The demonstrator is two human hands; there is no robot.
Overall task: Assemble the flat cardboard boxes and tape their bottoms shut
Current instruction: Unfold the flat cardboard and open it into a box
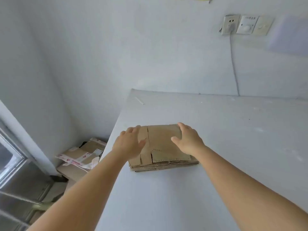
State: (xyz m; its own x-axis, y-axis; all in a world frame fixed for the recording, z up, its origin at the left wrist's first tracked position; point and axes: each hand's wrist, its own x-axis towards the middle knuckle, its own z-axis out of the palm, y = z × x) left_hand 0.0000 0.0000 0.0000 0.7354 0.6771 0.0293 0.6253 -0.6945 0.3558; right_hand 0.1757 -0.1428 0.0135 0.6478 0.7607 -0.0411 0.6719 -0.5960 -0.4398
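Both hands' fingers [133, 130] rest atop the flat cardboard stack [164, 147].

Matt brown corrugated cardboard stack [164, 148], smooth matt white table [216, 180], glossy white plastic wall socket [230, 25]

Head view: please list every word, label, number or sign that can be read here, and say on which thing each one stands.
No text can be read.
Middle wall plate: a short dark line of print at its top, too blurred to read.
Tape on the cardboard boxes on the floor: red marks, too small and blurred to read.
Stack of flat cardboard boxes: plain, no print visible.
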